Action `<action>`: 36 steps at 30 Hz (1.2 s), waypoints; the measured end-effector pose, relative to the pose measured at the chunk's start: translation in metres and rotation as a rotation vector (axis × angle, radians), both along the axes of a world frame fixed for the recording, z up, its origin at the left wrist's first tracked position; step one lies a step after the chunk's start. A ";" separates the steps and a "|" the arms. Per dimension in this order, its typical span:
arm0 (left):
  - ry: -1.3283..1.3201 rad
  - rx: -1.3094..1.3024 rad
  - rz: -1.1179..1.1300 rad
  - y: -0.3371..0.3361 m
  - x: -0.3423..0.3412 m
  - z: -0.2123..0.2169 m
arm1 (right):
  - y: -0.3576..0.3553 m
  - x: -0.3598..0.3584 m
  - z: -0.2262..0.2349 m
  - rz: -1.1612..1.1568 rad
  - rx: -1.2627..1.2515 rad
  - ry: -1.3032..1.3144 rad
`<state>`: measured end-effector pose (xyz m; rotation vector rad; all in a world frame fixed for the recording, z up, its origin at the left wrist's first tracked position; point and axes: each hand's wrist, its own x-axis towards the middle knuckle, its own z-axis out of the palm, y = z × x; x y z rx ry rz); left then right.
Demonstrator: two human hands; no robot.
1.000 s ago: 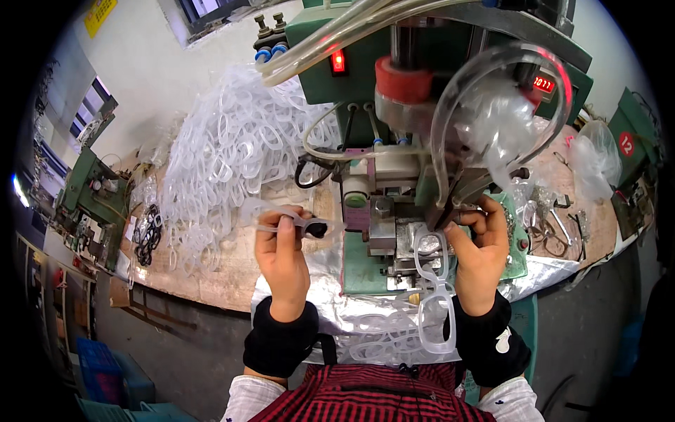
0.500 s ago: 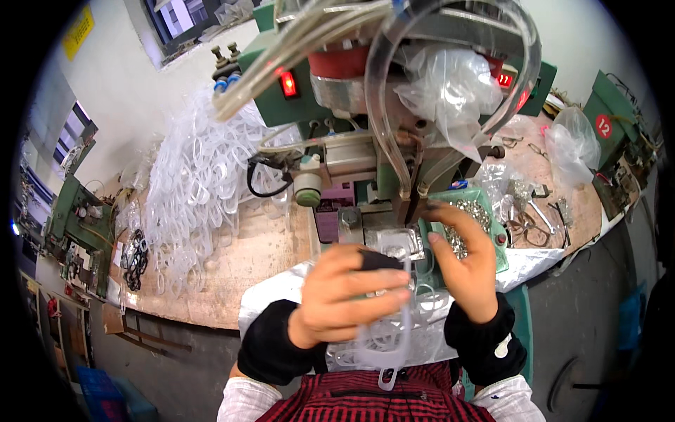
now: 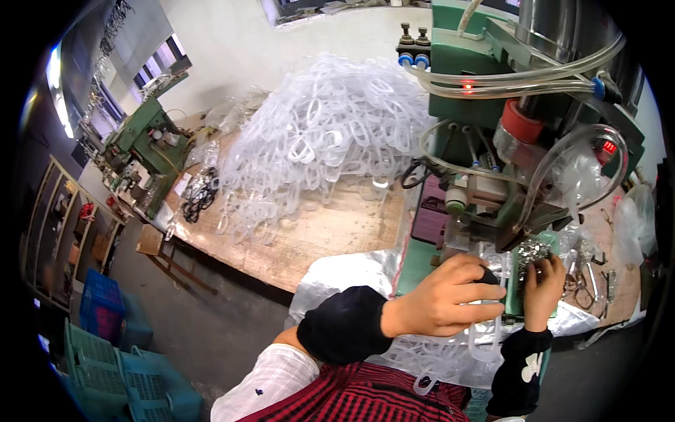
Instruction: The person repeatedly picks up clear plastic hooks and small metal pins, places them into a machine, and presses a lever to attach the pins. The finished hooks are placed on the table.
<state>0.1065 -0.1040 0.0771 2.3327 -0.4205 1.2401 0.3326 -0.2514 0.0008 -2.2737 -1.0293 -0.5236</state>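
My left hand (image 3: 450, 299) is closed on a translucent plastic loop (image 3: 496, 327) that hangs down from its fingers. A black covering wraps one of its fingertips. It is in front of the green press (image 3: 506, 190), close to the work spot under the machine head. My right hand (image 3: 543, 292) reaches into a green tray among small shiny metal parts (image 3: 532, 254). Its fingers curl in at the pile, and what is between the fingertips is too small to make out. More translucent loops (image 3: 429, 359) lie in my lap below the hands.
A big heap of translucent loops (image 3: 330, 133) covers the wooden bench (image 3: 344, 225) on the left. Dark loops (image 3: 200, 200) lie near its left end, by another green machine (image 3: 151, 151). Scissors (image 3: 582, 295) lie right of the tray. Teal crates (image 3: 95, 359) stand on the floor.
The view has swung left, so everything sits farther right. My right hand has gone from beside the machine head into the tray of metal parts. My left hand still holds the plastic loop.
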 end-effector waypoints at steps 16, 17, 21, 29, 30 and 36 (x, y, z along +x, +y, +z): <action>0.628 0.029 1.397 0.191 -0.277 0.005 | 0.005 -0.005 0.008 0.168 0.489 0.482; 0.734 0.077 1.439 0.202 -0.288 -0.014 | 0.008 -0.004 0.007 0.163 0.484 0.522; 0.665 0.098 1.568 0.219 -0.318 -0.092 | -0.002 0.002 0.002 0.148 0.454 0.651; 0.414 -0.045 1.309 0.184 -0.240 -0.088 | -0.050 -0.025 0.028 0.110 0.508 0.643; 0.428 -0.072 1.226 0.181 -0.222 -0.082 | -0.040 -0.035 0.042 0.178 0.489 0.636; 0.180 -0.381 0.932 0.147 -0.114 -0.053 | 0.039 -0.063 0.098 0.470 0.592 0.845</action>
